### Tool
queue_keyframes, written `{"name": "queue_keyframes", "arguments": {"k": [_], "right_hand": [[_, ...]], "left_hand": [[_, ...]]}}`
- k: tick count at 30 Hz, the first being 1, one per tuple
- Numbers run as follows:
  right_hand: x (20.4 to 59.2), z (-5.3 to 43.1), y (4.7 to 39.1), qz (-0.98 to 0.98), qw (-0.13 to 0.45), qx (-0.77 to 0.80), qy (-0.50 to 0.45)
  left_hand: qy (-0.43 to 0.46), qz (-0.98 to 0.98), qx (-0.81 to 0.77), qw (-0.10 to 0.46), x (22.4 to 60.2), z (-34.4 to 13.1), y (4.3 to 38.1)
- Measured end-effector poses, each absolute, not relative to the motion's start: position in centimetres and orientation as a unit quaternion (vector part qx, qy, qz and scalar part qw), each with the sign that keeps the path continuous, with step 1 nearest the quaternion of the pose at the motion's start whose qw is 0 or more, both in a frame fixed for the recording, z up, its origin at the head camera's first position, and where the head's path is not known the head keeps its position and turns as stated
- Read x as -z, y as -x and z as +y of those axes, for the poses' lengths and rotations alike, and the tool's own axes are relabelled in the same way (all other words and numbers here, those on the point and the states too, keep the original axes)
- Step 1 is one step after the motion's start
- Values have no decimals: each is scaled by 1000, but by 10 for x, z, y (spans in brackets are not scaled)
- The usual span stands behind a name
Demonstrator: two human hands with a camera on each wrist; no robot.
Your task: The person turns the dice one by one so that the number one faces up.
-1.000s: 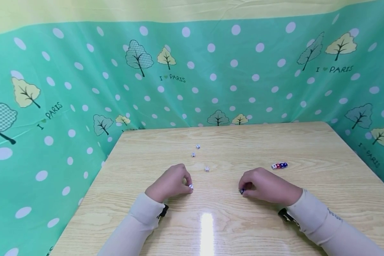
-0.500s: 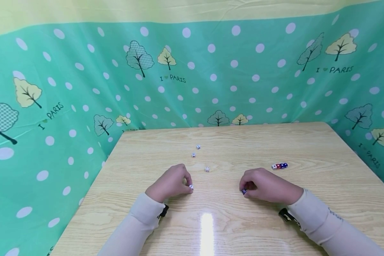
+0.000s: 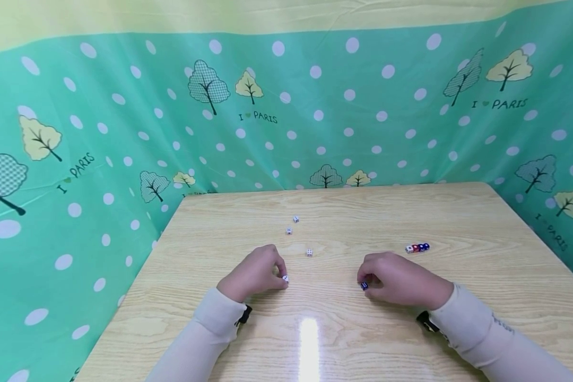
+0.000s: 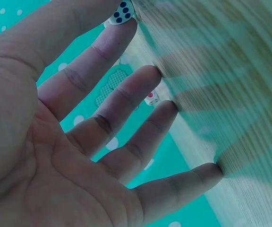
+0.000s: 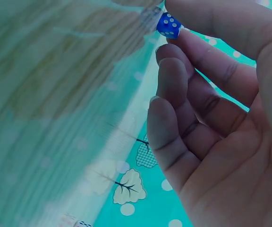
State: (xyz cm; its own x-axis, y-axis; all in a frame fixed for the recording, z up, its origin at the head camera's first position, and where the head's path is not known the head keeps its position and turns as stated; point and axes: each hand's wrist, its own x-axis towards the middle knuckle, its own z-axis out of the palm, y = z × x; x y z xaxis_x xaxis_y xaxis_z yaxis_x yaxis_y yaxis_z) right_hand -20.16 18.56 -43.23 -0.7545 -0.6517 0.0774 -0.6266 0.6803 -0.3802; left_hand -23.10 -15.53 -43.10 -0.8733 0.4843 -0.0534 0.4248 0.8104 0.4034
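Note:
In the head view my left hand point(image 3: 255, 273) rests at the table with a white die point(image 3: 285, 278) pinched between thumb and index finger. The left wrist view shows dark pips on that white die point(image 4: 123, 13), while the other fingertips touch the wood. To the right, my right hand point(image 3: 403, 280) holds a blue die point(image 3: 364, 285) low over the table, between thumb and index finger. White pips show on the blue die point(image 5: 169, 25) in the right wrist view, where the remaining fingers curl in toward the palm.
Three loose white dice lie beyond the left hand: one nearer point(image 3: 309, 252), a middle die point(image 3: 288, 231) and a far die point(image 3: 296, 218). A short row of dice, with a white die point(image 3: 408, 249), a red die point(image 3: 415, 248) and blue ones, sits beyond the right hand. Patterned cloth point(image 3: 286, 106) surrounds the table point(image 3: 219, 217).
My right hand has shifted very slightly to the right with the blue die, which shows more of its face. The left hand and the loose dice stay where they were.

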Motion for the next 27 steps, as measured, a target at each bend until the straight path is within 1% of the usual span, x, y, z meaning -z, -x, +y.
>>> {"name": "queue_keyframes", "arguments": {"k": [12,27], "right_hand": [[431,185,201,912,18,176,369],[433,186,202,918,-1,153,365]], "left_hand": [[-241,948,-193,78,430,-155,231],[-235,949,-196,81,430,-155,230]]}}
